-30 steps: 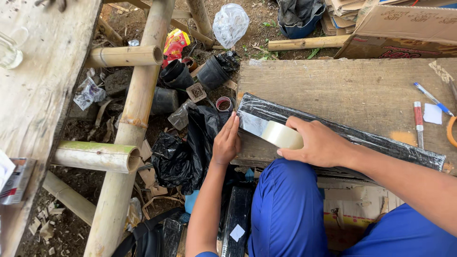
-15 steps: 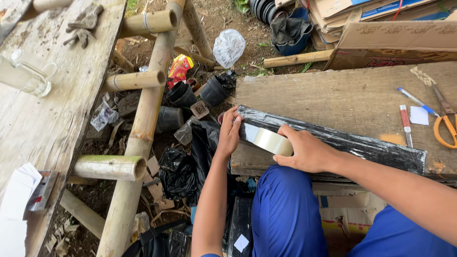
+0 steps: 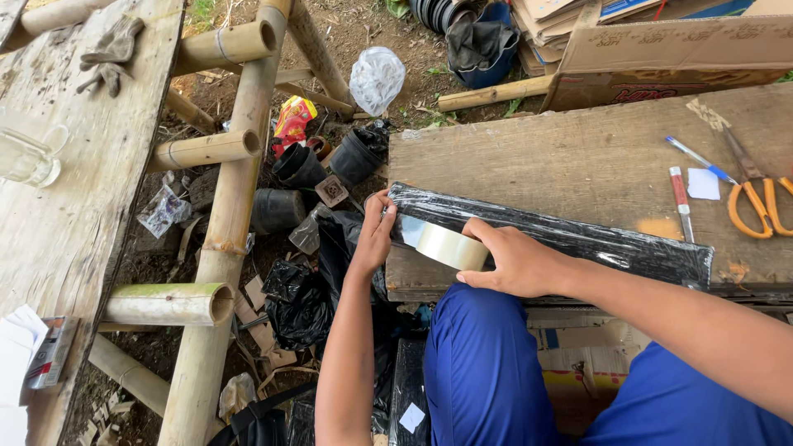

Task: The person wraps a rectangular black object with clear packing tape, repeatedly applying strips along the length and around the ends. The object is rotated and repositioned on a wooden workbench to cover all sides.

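Clear tape roll (image 3: 450,246) sits under the curled fingers of the right hand (image 3: 516,263), which grip it from above. Left hand (image 3: 376,238) presses its flat, closed fingers on the end of the long black wrapped bundle (image 3: 578,238), just left of the roll. Both lie on the wooden board (image 3: 578,157).

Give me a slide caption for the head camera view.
Right hand holds clear tape roll against black-wrapped package; left hand steadies its end.
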